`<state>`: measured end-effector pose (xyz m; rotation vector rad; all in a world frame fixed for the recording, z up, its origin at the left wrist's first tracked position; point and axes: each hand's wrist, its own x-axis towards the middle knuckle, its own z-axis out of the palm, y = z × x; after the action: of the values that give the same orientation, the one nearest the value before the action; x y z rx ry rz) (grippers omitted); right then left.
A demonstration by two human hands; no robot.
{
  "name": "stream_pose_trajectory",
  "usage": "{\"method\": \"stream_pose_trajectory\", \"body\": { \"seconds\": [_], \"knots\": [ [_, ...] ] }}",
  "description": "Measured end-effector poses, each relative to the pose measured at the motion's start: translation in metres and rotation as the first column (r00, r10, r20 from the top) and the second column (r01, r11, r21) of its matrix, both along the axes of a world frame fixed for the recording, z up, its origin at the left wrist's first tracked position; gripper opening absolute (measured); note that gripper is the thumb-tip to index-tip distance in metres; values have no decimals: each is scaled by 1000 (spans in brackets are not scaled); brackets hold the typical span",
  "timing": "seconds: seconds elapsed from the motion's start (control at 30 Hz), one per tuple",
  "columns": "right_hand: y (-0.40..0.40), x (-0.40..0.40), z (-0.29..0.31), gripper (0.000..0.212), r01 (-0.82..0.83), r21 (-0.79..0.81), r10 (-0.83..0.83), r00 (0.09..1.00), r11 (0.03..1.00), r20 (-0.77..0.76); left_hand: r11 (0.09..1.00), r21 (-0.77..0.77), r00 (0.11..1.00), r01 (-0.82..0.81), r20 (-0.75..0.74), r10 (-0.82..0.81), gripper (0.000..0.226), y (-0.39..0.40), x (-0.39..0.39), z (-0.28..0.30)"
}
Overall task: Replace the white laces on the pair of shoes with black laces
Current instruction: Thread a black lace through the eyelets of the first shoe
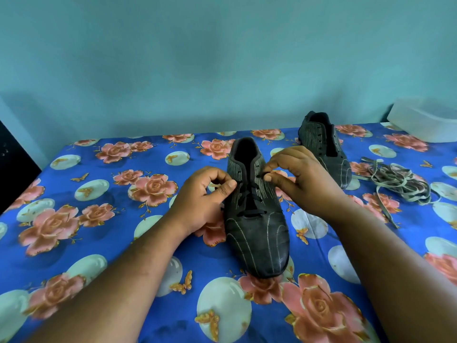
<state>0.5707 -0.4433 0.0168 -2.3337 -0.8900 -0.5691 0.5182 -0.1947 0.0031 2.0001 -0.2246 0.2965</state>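
A dark striped shoe (pixel 257 231) lies in the middle of the flowered blue cloth, toe toward me, with a black lace (pixel 251 201) threaded through its lower eyelets. My left hand (pixel 205 196) pinches the lace end at the shoe's left eyelet row. Over on the right eyelet row, my right hand (pixel 299 179) pinches the other lace end between thumb and forefinger. The second shoe (pixel 324 147) stands behind to the right with no lace visible. A heap of pale, greyish removed laces (pixel 398 181) lies right of it.
A white plastic container (pixel 425 120) sits at the back right edge. The blue floral cloth (pixel 99 219) covers the whole surface, which ends at a teal wall behind. A dark object (pixel 14 169) borders the left edge.
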Motion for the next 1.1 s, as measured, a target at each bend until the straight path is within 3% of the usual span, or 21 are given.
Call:
{"method": "stream_pose_trajectory", "body": {
  "seconds": [0.17, 0.37, 0.73, 0.93, 1.1],
  "knots": [
    [-1, 1, 1, 21, 53, 11, -54, 997, 999, 62, 977, -200, 991, 73, -97, -94, 16, 4, 2, -1],
    [-2, 0, 3, 19, 86, 23, -88, 992, 996, 89, 956, -274, 981, 100, -132, -141, 21, 3, 2, 0],
    [-9, -4, 10, 11, -60, 92, 57, 998, 994, 30, 982, -173, 991, 69, -100, -87, 25, 5, 0, 1],
    [-9, -2, 10, 9, 134, 22, -136, 969, 991, 206, 968, -236, 986, 89, -117, -119, 19, 0, 0, 6],
    [-10, 0, 9, 9, 272, -25, -252, 921, 962, 296, 977, -209, 988, 38, -138, -68, 38, -4, -5, 12]
  ]
}}
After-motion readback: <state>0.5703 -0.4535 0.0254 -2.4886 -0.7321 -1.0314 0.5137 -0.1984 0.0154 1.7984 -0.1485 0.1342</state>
